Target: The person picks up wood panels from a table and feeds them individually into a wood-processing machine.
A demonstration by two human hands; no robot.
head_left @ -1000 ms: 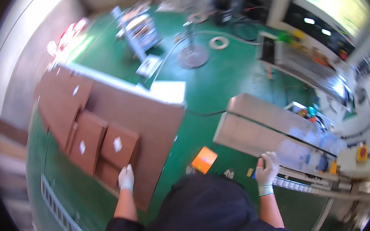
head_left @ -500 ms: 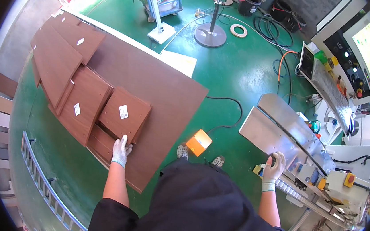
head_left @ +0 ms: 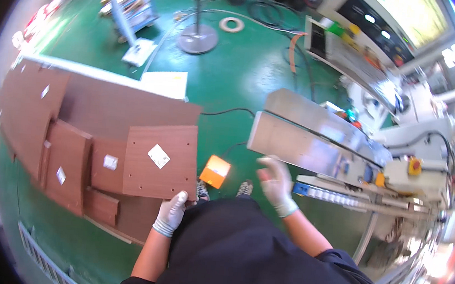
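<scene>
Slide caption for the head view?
Left hand holds a brown board by its edge; open right hand near a metal table.

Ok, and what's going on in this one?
A person's gloved left hand holds a brown panel at its near edge, thumb on top. The gloved right hand is open and empty, near the metal table. More panels lie on a larger brown surface to the left.

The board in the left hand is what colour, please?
The board is reddish brown, with a white label, best seen in the head view.
</scene>
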